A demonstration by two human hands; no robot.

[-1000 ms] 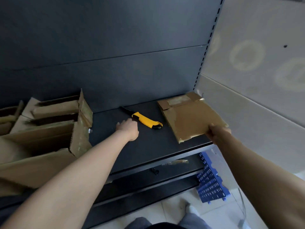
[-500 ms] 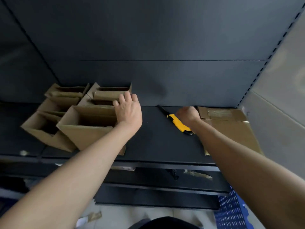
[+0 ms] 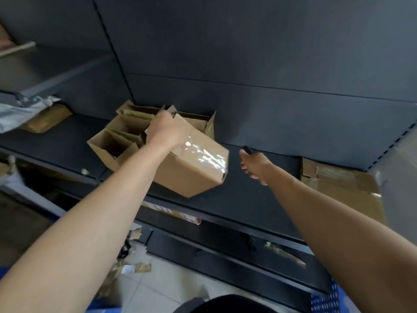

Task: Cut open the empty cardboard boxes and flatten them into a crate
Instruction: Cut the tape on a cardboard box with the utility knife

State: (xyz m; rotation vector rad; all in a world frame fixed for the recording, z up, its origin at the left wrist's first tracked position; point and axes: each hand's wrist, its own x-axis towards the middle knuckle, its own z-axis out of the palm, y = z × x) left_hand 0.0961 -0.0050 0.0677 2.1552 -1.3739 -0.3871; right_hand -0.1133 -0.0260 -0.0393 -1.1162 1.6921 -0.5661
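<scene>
Between the tilted box (image 3: 196, 168) in your left hand (image 3: 164, 129) and the flat cardboard (image 3: 338, 184) at the right, the shelf (image 3: 243, 195) is bare. There your right hand (image 3: 255, 164) with the knife (image 3: 247, 150) has room on both sides. Behind the tilted box, the open boxes (image 3: 117, 136) fill the shelf up to the back panel (image 3: 270, 109). Above all of them the space is free.

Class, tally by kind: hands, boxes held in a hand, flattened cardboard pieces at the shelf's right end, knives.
Hands: 2 (left hand, right hand)
Held box: 1
Flattened cardboard: 1
Knife, only dark tip showing: 1
Total: 5
</scene>
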